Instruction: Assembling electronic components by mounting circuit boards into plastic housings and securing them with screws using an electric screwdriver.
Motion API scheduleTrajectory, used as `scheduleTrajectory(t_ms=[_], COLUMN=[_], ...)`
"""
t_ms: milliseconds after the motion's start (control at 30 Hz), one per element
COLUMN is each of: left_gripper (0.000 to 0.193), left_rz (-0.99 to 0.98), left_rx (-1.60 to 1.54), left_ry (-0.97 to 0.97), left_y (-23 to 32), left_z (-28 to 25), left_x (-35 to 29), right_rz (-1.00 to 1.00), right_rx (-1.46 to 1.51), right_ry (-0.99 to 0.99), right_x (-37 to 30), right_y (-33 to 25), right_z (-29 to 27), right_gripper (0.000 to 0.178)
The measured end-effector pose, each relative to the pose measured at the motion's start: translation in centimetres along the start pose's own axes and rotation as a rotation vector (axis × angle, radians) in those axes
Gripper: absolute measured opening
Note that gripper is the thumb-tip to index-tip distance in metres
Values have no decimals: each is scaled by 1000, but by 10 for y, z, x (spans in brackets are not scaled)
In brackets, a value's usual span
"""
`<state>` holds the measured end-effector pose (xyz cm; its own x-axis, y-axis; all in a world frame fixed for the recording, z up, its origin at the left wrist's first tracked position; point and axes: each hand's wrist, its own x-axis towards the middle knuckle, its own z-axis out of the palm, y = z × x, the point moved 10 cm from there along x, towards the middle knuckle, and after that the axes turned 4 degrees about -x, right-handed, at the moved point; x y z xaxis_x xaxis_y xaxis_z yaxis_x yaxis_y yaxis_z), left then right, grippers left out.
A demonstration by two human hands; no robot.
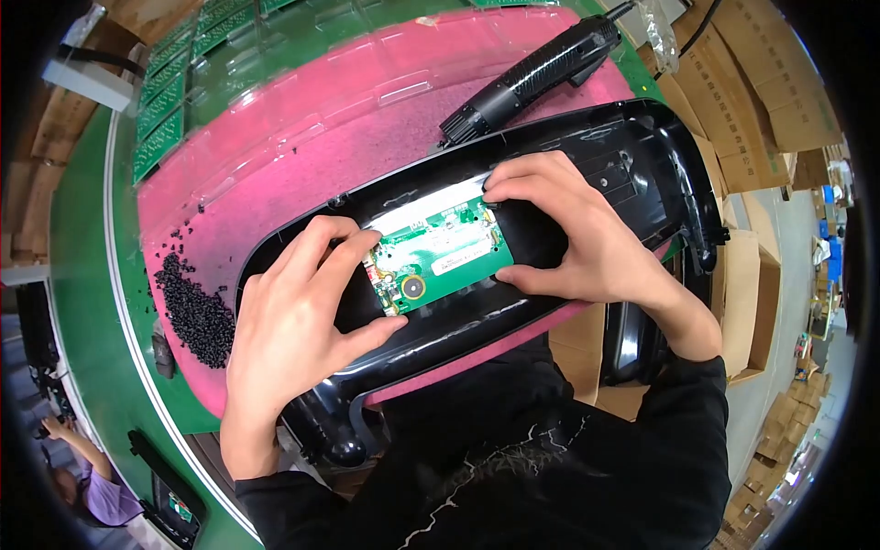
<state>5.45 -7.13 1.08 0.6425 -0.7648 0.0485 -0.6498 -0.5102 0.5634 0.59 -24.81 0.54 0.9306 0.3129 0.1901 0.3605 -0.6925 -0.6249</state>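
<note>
A green circuit board [454, 266] with a round golden disc, small parts and a white label lies between my two hands, over a long black plastic shell [632, 151]. My left hand [293, 312] grips the board's left edge, fingertips at the far corner and thumb at the near one. Along the right edge, my right hand [582, 234] holds it in the same way, thumb near and fingers far. A white strip shows just beyond the board's far edge. Whether the board rests on the shell or hovers slightly above it, I cannot tell.
A black electric screwdriver [536, 81] lies beyond the shell. Small black screws [194, 312] are heaped on the pink mat [302, 179] at left. Green boards [160, 147] sit far left. Cardboard boxes [756, 312] stand at right. A person in a purple sleeve [110, 495] works lower left.
</note>
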Motion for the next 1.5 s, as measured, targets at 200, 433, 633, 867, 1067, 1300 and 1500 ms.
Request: scheduleTrajectory(t_ms=[200, 433, 633, 867, 1067, 1300, 1500], left_gripper=[66, 65, 63, 49, 17, 34, 19], left_rz=[18, 19, 40, 136, -308, -605, -540], left_rx=[27, 57, 75, -169, 237, 255, 160], left_ry=[-2, -10, -15, 254, 529, 243, 320], left_y=[1, 2, 2, -10, -91, -138, -148], left_z=[1, 0, -3, -37, -109, -86, -87], left_x=[2, 2, -8, -25, -70, -85, -76], right_rz=[-3, 15, 57, 248, 386, 547, 6], right_rx=[-31, -53, -103, -9, -258, 235, 406], right_ry=[11, 4, -38, 93, 368, 474, 705], right_x=[0, 2, 5, 1, 10, 43, 77], right_y=[1, -2, -10, 6, 95, 118, 30], right_z=[0, -1, 3, -29, -117, -114, -93], right_gripper=[60, 60, 63, 72, 56, 37, 45])
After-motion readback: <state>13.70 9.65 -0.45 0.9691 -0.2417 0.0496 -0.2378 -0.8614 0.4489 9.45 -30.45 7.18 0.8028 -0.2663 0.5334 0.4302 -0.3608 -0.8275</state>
